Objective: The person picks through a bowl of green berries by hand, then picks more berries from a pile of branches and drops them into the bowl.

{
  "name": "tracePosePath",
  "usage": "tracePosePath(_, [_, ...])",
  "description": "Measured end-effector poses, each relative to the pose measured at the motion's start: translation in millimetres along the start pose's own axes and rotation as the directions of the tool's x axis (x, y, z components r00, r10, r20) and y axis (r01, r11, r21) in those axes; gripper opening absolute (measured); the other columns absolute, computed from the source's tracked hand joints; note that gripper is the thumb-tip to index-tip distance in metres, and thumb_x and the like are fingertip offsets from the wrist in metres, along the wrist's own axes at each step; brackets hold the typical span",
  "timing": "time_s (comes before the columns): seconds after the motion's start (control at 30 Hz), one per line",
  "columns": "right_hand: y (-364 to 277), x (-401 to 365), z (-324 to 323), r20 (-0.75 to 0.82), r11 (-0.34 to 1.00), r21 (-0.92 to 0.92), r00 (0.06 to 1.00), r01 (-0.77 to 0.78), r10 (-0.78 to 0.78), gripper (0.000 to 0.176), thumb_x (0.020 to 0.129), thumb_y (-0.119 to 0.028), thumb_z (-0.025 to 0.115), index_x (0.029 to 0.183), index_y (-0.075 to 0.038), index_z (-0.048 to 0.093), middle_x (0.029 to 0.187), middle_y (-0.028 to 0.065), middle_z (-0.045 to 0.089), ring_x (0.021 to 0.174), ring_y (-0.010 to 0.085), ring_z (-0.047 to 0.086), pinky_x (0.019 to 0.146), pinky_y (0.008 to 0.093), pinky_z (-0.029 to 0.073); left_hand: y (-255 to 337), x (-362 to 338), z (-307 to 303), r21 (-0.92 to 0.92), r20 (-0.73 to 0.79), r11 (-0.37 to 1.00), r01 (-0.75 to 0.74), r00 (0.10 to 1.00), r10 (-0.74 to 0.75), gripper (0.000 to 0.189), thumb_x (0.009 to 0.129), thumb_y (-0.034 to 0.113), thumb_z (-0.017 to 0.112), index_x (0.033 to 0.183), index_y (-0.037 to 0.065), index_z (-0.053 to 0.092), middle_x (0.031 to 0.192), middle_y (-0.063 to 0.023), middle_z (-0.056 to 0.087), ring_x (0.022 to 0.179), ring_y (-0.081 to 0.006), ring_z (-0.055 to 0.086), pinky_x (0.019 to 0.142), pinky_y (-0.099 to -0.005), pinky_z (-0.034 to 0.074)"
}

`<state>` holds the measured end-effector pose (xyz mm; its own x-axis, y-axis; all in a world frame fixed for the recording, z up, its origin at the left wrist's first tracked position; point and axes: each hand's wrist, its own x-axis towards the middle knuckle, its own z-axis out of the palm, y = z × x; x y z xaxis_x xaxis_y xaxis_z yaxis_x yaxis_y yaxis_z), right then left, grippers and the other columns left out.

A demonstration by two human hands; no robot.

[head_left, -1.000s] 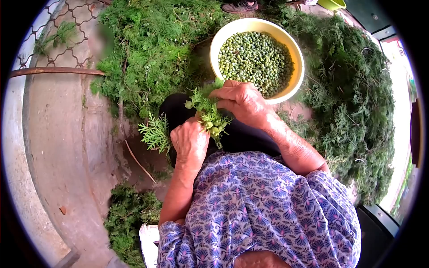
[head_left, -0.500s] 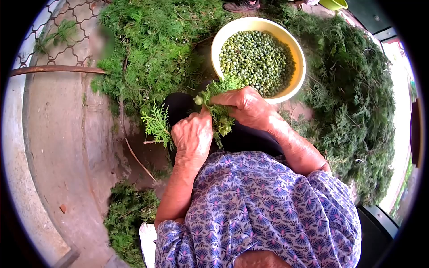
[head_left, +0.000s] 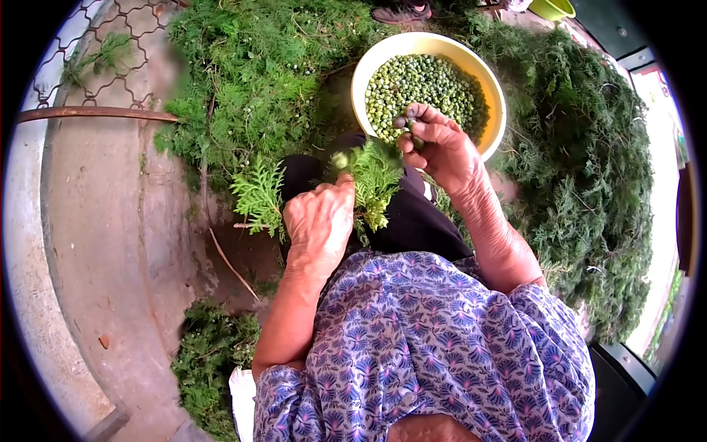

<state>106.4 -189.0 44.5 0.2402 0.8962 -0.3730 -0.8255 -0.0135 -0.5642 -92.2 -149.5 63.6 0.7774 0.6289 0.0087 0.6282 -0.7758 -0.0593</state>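
My left hand (head_left: pixel 319 214) is closed around a leafy conifer sprig (head_left: pixel 375 180), held above my dark trousers. Flat green fronds stick out on both sides of the fist, and a pale green cone (head_left: pixel 339 160) shows just above the fingers. Over the near rim of a yellow basin (head_left: pixel 500 110) is my right hand (head_left: pixel 445 147), its fingers curled around small green cones (head_left: pixel 417 138); the fingertips look dark. Inside the basin lies a thick layer of small round green cones (head_left: pixel 420 85).
Cut conifer branches (head_left: pixel 250 81) are heaped beyond my left hand, with a darker heap (head_left: pixel 582 177) on the right. A smaller pile (head_left: pixel 213 361) lies near my left elbow. A shoe (head_left: pixel 401 13) stands behind the basin. Bare concrete (head_left: pixel 103 243) runs along the left.
My right hand has moved from the sprig up and right to the basin, with small green cones in its fingers. My left hand still grips the sprig in nearly the same place.
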Motion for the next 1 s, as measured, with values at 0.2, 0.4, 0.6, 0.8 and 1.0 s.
tracePosePath(0.2, [-7,5,22,0.413,0.479,-0.775,0.904,0.412,-0.109,0.027,0.082,-0.029,0.062,0.091,-0.004,0.066,0.070,0.0040,0.062,0.053,0.0108,0.053,0.046,0.0238,0.040,12,4,-4,0.077,0.082,0.997,-0.022,0.997,0.016,0.027,0.076,0.008,0.053,0.101,0.005,0.063,0.067,-0.0092,0.063,0.058,-0.0210,0.063,0.051,-0.0314,0.049])
tracePosePath(0.4, [-1,16,18,0.551,0.187,-0.834,0.807,0.520,0.212,0.037,0.080,-0.039,0.061,0.091,-0.004,0.066,0.078,0.0087,0.066,0.069,0.0168,0.061,0.063,0.0313,0.048,11,1,-7,0.084,0.109,0.996,-0.042,0.993,0.033,0.023,0.076,0.008,0.053,0.097,0.006,0.061,0.064,-0.0083,0.061,0.058,-0.0204,0.063,0.051,-0.0317,0.049])
tracePosePath(0.6, [-9,12,-1,-0.002,0.746,-0.640,0.970,0.184,-0.241,0.023,0.084,-0.024,0.062,0.089,-0.002,0.062,0.063,0.0048,0.057,0.060,0.0102,0.056,0.048,0.0242,0.042,0,-4,-11,-0.022,0.068,0.998,0.055,0.996,-0.054,0.022,0.078,0.006,0.050,0.098,0.004,0.060,0.064,-0.0122,0.062,0.057,-0.0251,0.063,0.052,-0.0354,0.049])
tracePosePath(0.8, [-12,16,-29,0.008,0.997,-0.005,0.997,0.077,-0.077,0.007,0.087,-0.007,0.054,0.093,-0.004,0.056,0.073,0.0063,0.058,0.050,0.0107,0.050,0.040,0.0206,0.037,-27,-9,29,-0.201,-0.277,0.977,0.075,0.952,-0.130,0.016,0.075,0.013,0.057,0.087,0.004,0.064,0.063,-0.0223,0.059,0.060,-0.0349,0.061,0.056,-0.0441,0.047])
tracePosePath(1.0, [9,0,-13,0.122,0.987,-0.157,0.992,0.026,-0.006,0.013,0.087,-0.013,0.057,0.098,-0.005,0.057,0.076,0.0045,0.059,0.054,0.0080,0.050,0.043,0.0181,0.035,-30,9,28,-0.857,0.405,0.120,0.500,0.800,-0.442,0.010,0.080,0.005,0.056,0.087,0.003,0.063,0.075,-0.0069,0.064,0.051,-0.0139,0.055,0.042,-0.0256,0.041])
